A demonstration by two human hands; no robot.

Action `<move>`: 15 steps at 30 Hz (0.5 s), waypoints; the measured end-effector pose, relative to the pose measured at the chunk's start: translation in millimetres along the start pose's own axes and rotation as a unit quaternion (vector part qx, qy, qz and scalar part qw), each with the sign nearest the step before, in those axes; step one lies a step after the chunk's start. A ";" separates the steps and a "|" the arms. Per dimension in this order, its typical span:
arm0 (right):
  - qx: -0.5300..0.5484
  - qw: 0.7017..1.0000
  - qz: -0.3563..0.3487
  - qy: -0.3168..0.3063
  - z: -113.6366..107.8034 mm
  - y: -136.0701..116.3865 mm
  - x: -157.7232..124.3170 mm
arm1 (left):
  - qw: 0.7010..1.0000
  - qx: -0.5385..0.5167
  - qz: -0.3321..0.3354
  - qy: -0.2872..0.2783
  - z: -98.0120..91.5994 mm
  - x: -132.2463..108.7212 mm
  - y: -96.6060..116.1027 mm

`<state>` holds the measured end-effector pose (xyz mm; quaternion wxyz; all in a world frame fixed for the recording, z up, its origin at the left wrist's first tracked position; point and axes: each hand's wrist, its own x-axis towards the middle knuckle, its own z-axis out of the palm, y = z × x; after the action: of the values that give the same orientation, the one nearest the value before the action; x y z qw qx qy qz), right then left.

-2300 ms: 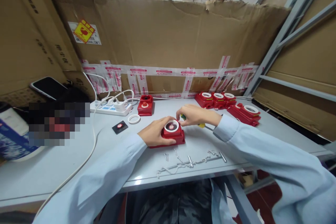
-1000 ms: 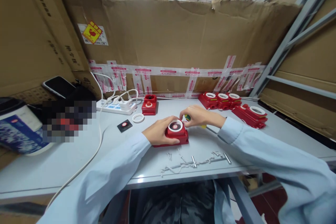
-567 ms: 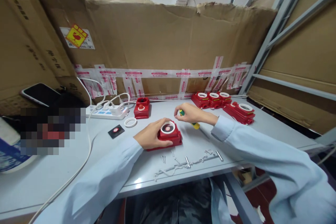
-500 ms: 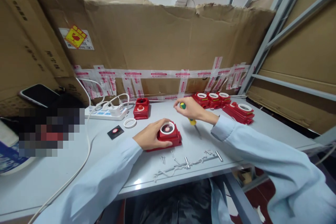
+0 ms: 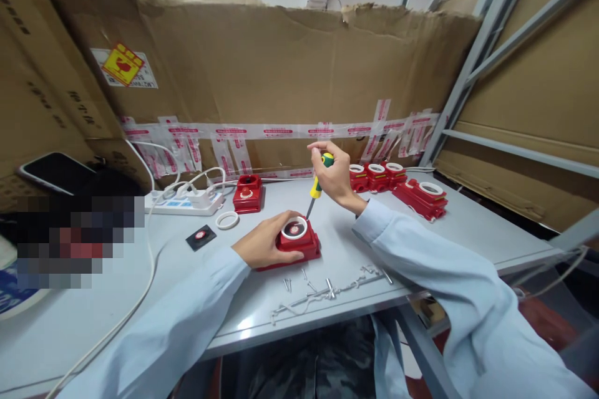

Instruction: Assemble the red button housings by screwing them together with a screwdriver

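My left hand (image 5: 262,244) grips the left side of a red box (image 5: 299,243) with a white ring around a dark round top, lying on the grey table (image 5: 412,243). My right hand (image 5: 334,177) is closed around a yellow and green screwdriver (image 5: 318,186), held raised and tilted. Its tip points down to the far edge of the red box's round top. Loose screws and thin metal pieces (image 5: 327,290) lie just in front of the box.
Several more red boxes (image 5: 402,182) sit at the back right. Behind the box are another red unit (image 5: 247,193), a loose white ring (image 5: 227,220), a small black square (image 5: 200,237) and a white power strip (image 5: 185,201) with cables. Cardboard walls surround the table; a metal rack stands right.
My right hand lifted the screwdriver off the table, turned it upright and brought its tip down over the red box. My left hand stayed on the box.
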<state>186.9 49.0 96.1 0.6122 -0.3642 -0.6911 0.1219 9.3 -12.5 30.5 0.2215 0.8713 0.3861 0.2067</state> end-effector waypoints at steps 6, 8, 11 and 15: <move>-0.035 0.999 0.006 -0.005 0.6 5.2 -2.2 | 1.000 0.003 0.008 0.008 -0.1 0.3 1.0; -0.080 0.997 -0.005 -0.016 -2.3 2.5 -1.6 | 1.000 0.002 0.009 0.010 -0.1 0.6 1.1; -0.218 0.973 -0.029 -0.070 -8.4 -8.2 1.3 | 1.000 0.004 0.006 0.007 -0.3 0.7 1.1; -0.434 0.888 -0.033 -0.151 -15.7 -28.0 8.4 | 1.000 0.000 0.003 0.004 -0.7 0.4 1.5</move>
<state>191.8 30.4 123.2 0.2851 -0.5477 -0.7708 -0.1566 10.0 -12.9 32.0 0.2195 0.8713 0.3847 0.2112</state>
